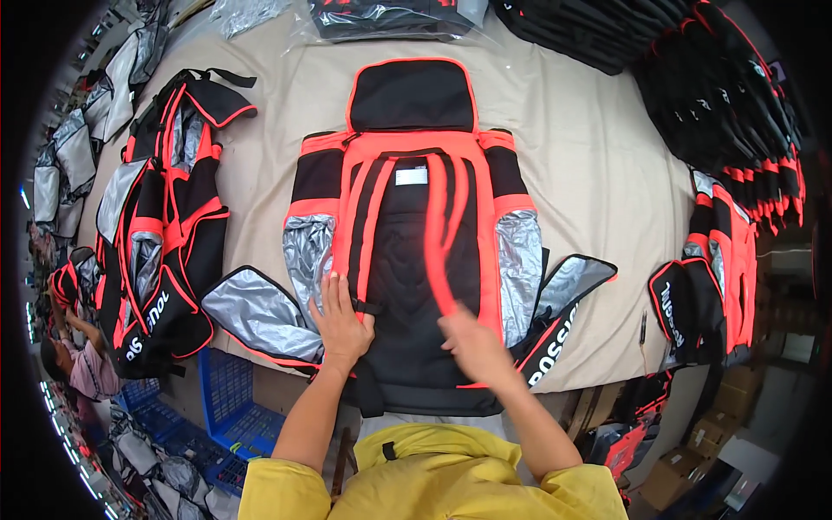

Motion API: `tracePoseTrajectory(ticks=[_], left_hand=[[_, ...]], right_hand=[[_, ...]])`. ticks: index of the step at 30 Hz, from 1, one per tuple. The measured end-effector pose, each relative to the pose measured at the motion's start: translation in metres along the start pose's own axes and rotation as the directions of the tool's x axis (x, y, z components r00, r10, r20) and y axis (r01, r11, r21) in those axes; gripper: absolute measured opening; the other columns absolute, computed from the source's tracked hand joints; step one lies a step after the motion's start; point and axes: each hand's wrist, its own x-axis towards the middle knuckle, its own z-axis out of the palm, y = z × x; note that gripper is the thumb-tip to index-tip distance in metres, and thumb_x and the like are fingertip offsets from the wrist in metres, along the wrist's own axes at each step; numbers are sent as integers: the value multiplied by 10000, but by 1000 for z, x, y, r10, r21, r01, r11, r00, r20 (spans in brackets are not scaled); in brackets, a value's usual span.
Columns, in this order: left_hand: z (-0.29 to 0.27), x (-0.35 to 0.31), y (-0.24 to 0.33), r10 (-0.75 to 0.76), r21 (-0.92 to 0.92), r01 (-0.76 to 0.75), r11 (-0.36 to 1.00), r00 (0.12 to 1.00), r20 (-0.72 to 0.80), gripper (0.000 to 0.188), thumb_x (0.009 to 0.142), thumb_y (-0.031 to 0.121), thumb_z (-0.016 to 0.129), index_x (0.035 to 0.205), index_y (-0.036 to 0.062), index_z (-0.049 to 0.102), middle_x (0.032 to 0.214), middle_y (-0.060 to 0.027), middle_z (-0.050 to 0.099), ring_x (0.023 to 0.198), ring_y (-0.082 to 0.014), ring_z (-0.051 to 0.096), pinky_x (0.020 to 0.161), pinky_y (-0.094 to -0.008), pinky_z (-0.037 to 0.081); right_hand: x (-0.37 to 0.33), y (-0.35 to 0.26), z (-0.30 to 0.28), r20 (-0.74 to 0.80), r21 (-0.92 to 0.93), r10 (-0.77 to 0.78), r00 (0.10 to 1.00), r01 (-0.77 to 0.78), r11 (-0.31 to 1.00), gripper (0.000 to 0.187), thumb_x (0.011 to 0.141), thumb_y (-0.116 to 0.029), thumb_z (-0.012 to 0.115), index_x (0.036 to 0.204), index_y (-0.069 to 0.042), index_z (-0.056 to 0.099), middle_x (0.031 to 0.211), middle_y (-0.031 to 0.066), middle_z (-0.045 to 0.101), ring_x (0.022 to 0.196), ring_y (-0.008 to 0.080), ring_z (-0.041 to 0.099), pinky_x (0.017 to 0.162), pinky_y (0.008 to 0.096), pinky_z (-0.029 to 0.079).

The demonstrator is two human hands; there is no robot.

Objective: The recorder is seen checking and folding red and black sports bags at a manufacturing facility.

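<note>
A black backpack [407, 260] with bright red-orange trim and silver side pockets lies back side up on the cloth-covered table, its top flap [412, 95] spread away from me. My left hand [342, 325] rests on its left edge beside the left shoulder strap [371, 225], fingers stretched out, thumb near a small black buckle. The right shoulder strap [438, 251] is pulled up off the back panel; my right hand [475, 347], slightly blurred, is closed around its lower end. Silver-lined side flaps [256, 308] fan out on both sides.
Another backpack [165, 234] lies at the left, and one more [719, 269] at the right edge. Stacked black pieces [719, 104] stand at the far right, a plastic-wrapped bundle [390, 17] at the back. Blue crates [230, 399] sit below left; a person [82, 364] is beyond.
</note>
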Motion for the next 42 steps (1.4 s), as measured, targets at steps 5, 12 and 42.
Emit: tracePoseTrajectory(ticks=[5, 12, 42], left_hand=[[0, -7, -4, -40, 27, 39, 999, 999, 33, 953, 792, 273, 693, 1629, 34, 305, 1703, -179, 313, 1612, -340, 245, 1239, -660, 182], [0, -1, -1, -42, 26, 40, 999, 996, 77, 960, 804, 285, 698, 1633, 25, 289, 1710, -178, 299, 1615, -344, 232, 1243, -664, 165], [1, 2, -8, -17, -5, 17, 1000, 1000, 22, 944, 822, 331, 700, 1625, 15, 317, 1664, -211, 358, 1601, -367, 264, 1204, -702, 225]], right_hand=[[16, -25, 33, -23, -394, -36, 999, 25, 919, 409, 1099, -331, 495, 1233, 2, 691, 1036, 256, 705, 931, 443, 700, 880, 518, 562], [145, 67, -36, -394, 297, 416, 819, -315, 902, 241, 1014, -225, 636, 1098, -15, 719, 1070, 237, 720, 1042, 437, 696, 873, 543, 548], [-247, 59, -66, -569, -215, 652, 502, -856, 471, 498, 1084, -450, 577, 1053, 28, 715, 1026, 245, 765, 965, 404, 749, 836, 460, 570]])
